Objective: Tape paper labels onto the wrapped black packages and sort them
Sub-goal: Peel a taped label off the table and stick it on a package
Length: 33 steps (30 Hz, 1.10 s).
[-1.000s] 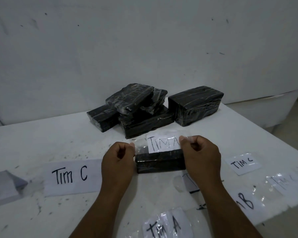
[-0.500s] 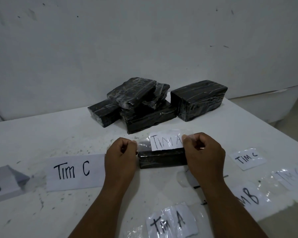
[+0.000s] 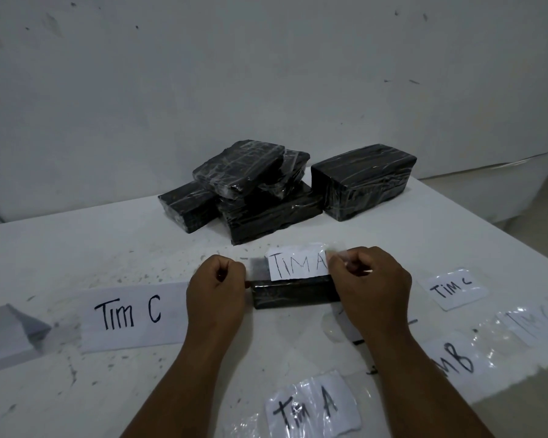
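Centrally in the head view, a small black package [image 3: 293, 291] is lying on the white table [image 3: 108, 254], and both hands are working over it. A paper label [image 3: 297, 263] reading "TiM A" is lying on the package top under a clear tape strip [image 3: 257, 267]. The left hand [image 3: 216, 290] is pinching the strip's left end between thumb and fingers; the right hand [image 3: 370, 287] is pinching the right end, covering the label's right edge and the package's right end.

Behind, a pile of packages [image 3: 250, 194] in glossy wrap is sitting near the wall, with a big package [image 3: 363, 181] just to its right; how many packages are making up the pile cannot be told.

Written sheets are lying around the hands. A large sheet [image 3: 130, 312] on the left is reading "Tim C". A folded sheet [image 3: 7, 330] at the left edge is cut off, showing only part of one character. A near label [image 3: 310, 406] under wrinkled tape is reading "Tim A". On the right, a small label [image 3: 453, 287] is reading "Tim C". Another label [image 3: 456, 363] is showing "MB", its start being hidden by the right forearm. A far-right label [image 3: 538, 320] under shiny tape is blurred and cut off, so its writing is unclear.
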Available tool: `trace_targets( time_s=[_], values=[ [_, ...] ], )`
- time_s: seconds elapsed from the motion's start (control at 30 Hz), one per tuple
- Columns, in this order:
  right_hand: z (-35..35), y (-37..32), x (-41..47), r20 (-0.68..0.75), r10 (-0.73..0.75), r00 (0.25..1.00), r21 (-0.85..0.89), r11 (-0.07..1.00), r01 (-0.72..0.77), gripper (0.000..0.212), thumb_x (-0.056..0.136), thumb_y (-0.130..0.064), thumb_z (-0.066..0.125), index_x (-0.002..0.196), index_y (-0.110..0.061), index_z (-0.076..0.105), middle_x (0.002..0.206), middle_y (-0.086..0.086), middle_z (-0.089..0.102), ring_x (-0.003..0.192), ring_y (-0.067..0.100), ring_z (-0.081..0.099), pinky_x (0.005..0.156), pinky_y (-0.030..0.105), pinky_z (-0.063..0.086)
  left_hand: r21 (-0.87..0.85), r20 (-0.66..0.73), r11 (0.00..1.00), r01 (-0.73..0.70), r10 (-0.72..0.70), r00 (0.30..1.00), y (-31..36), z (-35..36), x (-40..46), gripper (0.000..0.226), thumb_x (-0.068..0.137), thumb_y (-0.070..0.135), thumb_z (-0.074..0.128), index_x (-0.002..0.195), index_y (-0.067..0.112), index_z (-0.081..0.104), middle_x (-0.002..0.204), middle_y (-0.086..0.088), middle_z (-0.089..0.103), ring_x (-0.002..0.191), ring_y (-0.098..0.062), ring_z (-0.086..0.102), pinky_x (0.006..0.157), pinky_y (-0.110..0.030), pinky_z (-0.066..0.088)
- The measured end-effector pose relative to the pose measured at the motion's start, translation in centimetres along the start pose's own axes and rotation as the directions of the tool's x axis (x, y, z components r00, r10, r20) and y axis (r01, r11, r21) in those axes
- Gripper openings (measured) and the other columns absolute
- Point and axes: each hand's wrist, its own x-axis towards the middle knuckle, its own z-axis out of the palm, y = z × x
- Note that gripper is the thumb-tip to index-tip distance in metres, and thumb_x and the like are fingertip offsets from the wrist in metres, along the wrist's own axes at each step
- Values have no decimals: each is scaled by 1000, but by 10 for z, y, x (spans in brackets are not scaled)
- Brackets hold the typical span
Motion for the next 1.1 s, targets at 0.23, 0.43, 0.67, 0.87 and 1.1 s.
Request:
trace_targets(
  time_s=[0.23, 0.43, 0.67, 0.87, 1.1],
  values=[
    [0, 1, 0, -2, -5, 1000, 3, 1000, 5, 20, 82, -23, 83, 70, -14, 70, 68, -5, 65, 65, 7, 62, 62, 3, 41, 43, 2, 999, -11, 11, 1000, -3, 0, -1, 21, 93, 14, 57, 78, 0, 61, 78, -14, 65, 76, -30, 60, 63, -37, 45],
    [1, 2, 0, 5, 3, 1000, 14, 1000, -3, 21, 83, -23, 82, 70, -15, 69, 69, -6, 64, 67, 7, 61, 63, 5, 40, 84, 7, 996, -19, 19, 1000, -6, -1, 0, 23, 94, 14, 58, 77, -1, 62, 76, -12, 64, 68, -16, 52, 58, -30, 40],
    [0, 3, -1, 5, -6, 1000, 13, 1000, 6, 17, 82, -20, 82, 72, -14, 70, 70, -5, 64, 68, 9, 61, 65, 12, 43, 119, 10, 993, -17, 16, 1000, -5, -1, 0, 23, 95, 13, 59, 77, -1, 62, 75, -9, 63, 65, -12, 51, 56, -25, 34],
    [0, 5, -2, 6, -19, 1000, 12, 1000, 19, 18, 82, -19, 82, 71, -15, 69, 70, -6, 63, 68, 8, 60, 64, 6, 40, 132, 44, 991, -9, 4, 999, -4, -3, -1, 23, 96, 14, 59, 76, 3, 63, 74, -5, 63, 66, -10, 51, 57, -24, 34],
    [0, 6, -2, 19, -23, 1000, 13, 1000, 23, 18, 82, -18, 81, 71, -16, 68, 70, -6, 62, 69, 7, 60, 64, 5, 39, 161, 59, 987, -23, 13, 998, -5, -5, -3, 23, 95, 21, 62, 75, 12, 66, 74, -1, 69, 71, -13, 60, 58, -23, 37]
  ],
)
